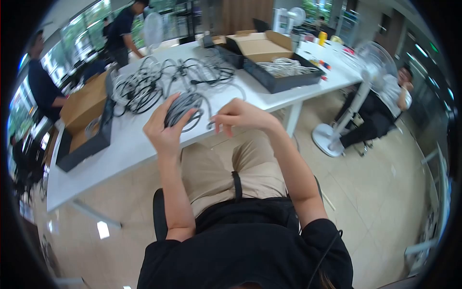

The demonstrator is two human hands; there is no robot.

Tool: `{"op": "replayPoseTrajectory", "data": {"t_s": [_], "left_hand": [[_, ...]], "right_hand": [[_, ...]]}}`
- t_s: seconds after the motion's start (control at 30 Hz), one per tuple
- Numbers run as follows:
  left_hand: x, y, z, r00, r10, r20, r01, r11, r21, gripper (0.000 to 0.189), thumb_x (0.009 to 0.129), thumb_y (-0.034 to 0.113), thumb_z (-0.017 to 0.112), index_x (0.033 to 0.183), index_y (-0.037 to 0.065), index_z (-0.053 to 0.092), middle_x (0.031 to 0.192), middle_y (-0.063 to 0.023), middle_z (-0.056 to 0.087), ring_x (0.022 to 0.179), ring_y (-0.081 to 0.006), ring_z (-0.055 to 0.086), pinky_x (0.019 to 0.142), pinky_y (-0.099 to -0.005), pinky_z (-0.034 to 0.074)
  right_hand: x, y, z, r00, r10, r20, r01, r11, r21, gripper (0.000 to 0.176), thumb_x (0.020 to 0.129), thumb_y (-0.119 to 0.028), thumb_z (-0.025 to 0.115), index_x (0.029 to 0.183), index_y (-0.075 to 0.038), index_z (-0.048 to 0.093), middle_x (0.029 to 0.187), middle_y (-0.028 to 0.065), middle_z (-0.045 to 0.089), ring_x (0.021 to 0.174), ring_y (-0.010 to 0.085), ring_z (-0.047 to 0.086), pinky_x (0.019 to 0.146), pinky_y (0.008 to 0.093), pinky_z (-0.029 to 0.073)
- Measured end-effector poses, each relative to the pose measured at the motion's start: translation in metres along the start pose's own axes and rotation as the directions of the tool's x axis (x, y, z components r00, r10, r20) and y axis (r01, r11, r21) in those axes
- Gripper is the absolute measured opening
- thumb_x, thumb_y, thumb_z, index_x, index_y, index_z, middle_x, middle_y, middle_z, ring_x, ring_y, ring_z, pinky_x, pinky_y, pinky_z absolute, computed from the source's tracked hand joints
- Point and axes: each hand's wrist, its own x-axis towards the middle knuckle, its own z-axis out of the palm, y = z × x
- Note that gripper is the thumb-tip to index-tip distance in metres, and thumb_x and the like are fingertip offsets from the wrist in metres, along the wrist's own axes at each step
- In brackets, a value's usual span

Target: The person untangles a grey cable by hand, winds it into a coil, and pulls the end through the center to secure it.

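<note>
A bundle of grey cable [182, 109], wound into a coil, sits in my left hand [161, 127], with the thumb on one side and the fingers round the other. One loop hangs out from the coil to the right, toward a dark cable end. My right hand [243, 115] is bent at the wrist just right of the coil. Its curled fingertips are at that cable end and appear to pinch it. Both hands are above the near edge of the white table [137, 140], over my lap.
Tangled white and black cables [139, 86] lie behind my hands. An open box [86, 137] stands left; another box [284, 84] with white cables stands back right. A standing fan [368, 77] and a seated person [385, 96] are at right. Two people stand at far left.
</note>
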Motion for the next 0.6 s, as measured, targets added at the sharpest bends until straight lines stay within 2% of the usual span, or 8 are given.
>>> {"op": "replayPoseTrajectory", "data": {"t_s": [0.03,0.07,0.1,0.2,0.33,0.47,0.57,0.6], "left_hand": [[0.001,0.001,0.004,0.993,0.118,0.027,-0.119,0.992,0.045,0.037,0.059,0.009,0.078,0.091,0.0,0.063,0.076,-0.0081,0.063,0.066,-0.0155,0.06,0.061,-0.0242,0.047],[0.002,0.003,0.008,0.988,0.149,0.035,-0.151,0.987,0.051,0.04,0.056,0.012,0.079,0.091,0.002,0.063,0.073,-0.0085,0.061,0.061,-0.0195,0.058,0.057,-0.0258,0.046],[0.002,0.004,0.013,0.986,0.16,0.055,-0.163,0.986,0.047,0.041,0.055,0.012,0.079,0.091,0.002,0.063,0.072,-0.0083,0.061,0.06,-0.0192,0.058,0.055,-0.0262,0.045],[0.005,0.005,0.021,0.974,0.212,0.082,-0.217,0.975,0.054,0.042,0.055,0.013,0.079,0.093,0.004,0.063,0.069,-0.0071,0.059,0.057,-0.0181,0.055,0.05,-0.0274,0.043],[0.009,0.007,0.027,0.961,0.245,0.125,-0.252,0.966,0.048,0.041,0.057,0.012,0.078,0.094,0.003,0.063,0.072,-0.0071,0.061,0.059,-0.0181,0.057,0.053,-0.0265,0.044],[0.014,-0.002,0.03,0.975,0.189,0.117,-0.191,0.982,0.004,0.036,0.062,0.006,0.075,0.096,0.001,0.062,0.087,-0.0096,0.065,0.072,-0.0168,0.062,0.064,-0.0255,0.048],[0.018,-0.022,0.036,0.989,0.147,0.033,-0.148,0.988,0.037,0.033,0.064,0.005,0.074,0.094,0.001,0.063,0.083,-0.0086,0.065,0.069,-0.0182,0.062,0.063,-0.0257,0.047],[0.02,-0.033,0.039,0.995,0.094,0.029,-0.095,0.995,0.041,0.03,0.067,0.004,0.071,0.095,-0.001,0.062,0.084,-0.0095,0.065,0.071,-0.017,0.062,0.065,-0.0249,0.047]], "right_hand": [[0.005,0.008,-0.003,0.994,0.011,0.11,-0.017,0.998,0.059,0.029,0.084,-0.026,0.052,0.076,-0.003,0.067,0.049,0.0003,0.052,0.049,0.0047,0.048,0.048,0.0218,0.034],[0.009,0.012,-0.005,0.989,0.019,0.15,-0.032,0.996,0.085,0.03,0.084,-0.027,0.053,0.076,-0.002,0.066,0.048,-0.0005,0.049,0.048,0.0053,0.046,0.049,0.0216,0.034],[0.012,0.014,-0.007,0.981,0.021,0.192,-0.043,0.993,0.112,0.031,0.084,-0.029,0.053,0.076,-0.001,0.066,0.047,-0.0013,0.047,0.047,0.0059,0.044,0.049,0.0215,0.035],[0.017,0.008,-0.018,0.942,0.223,0.25,-0.262,0.956,0.134,0.034,0.082,-0.031,0.056,0.076,0.0,0.066,0.045,-0.0034,0.04,0.046,0.007,0.04,0.051,0.0209,0.034],[0.021,0.013,-0.025,0.95,0.195,0.243,-0.221,0.972,0.084,0.033,0.079,-0.031,0.059,0.072,0.0,0.067,0.047,-0.0035,0.039,0.048,0.0071,0.038,0.05,0.021,0.033],[0.011,0.002,-0.043,0.989,0.141,0.054,-0.141,0.99,-0.006,0.026,0.079,-0.027,0.059,0.067,-0.005,0.068,0.05,-0.0019,0.044,0.049,0.0069,0.038,0.048,0.0222,0.03],[-0.008,-0.017,-0.048,0.991,0.034,-0.129,-0.049,0.991,-0.121,0.026,0.08,-0.026,0.058,0.067,-0.005,0.068,0.054,-0.0013,0.048,0.052,0.0071,0.039,0.048,0.0223,0.03],[-0.01,-0.014,-0.049,0.99,-0.047,-0.13,0.038,0.997,-0.072,0.026,0.081,-0.025,0.058,0.068,-0.004,0.068,0.057,-0.0006,0.05,0.054,0.0068,0.04,0.048,0.0224,0.031]]}}
